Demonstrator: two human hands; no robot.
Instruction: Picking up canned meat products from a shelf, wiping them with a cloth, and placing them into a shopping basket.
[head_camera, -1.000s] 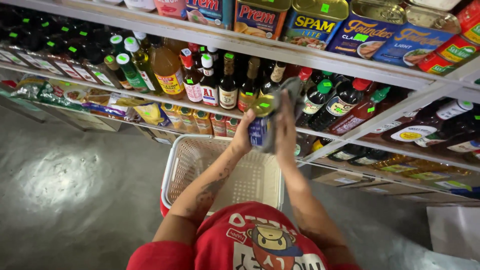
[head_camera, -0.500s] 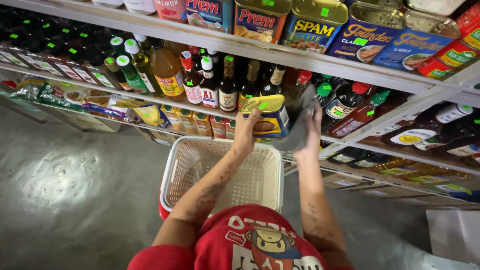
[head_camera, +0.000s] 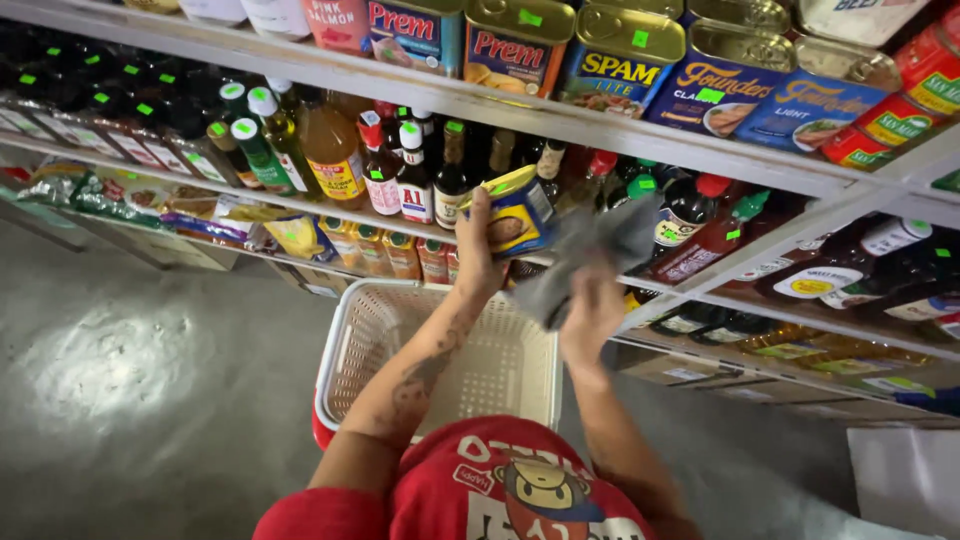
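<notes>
The left hand (head_camera: 478, 255) is holding a small can (head_camera: 515, 212) up in the air in front of the shelf of bottles (head_camera: 400, 180). Its fingers (head_camera: 480, 205) are wrapping tight around the left side of the can, and the can is tipping so one flat end is facing up and to the left. The right hand (head_camera: 592, 310) is sitting just to the right and a little lower, and its fingers are closing on a grey cloth (head_camera: 590, 250). The cloth is bunching up from that hand and is touching the right side of the can, or it may be just beside it; the view is a bit blurry there. The can is looking yellow and blue with a picture of food on its side and a shiny gold end. Right behind the can the bottles are standing close together with red, green and white caps, so there is little room that way. Above it the edge of the top shelf (head_camera: 600, 135) is running across, with bigger tins (head_camera: 620, 55) sitting on it. Below the hands a cream plastic basket (head_camera: 400, 330) with a red rim is sitting open, and to the left the grey floor (head_camera: 130, 400) is giving lots of room.
</notes>
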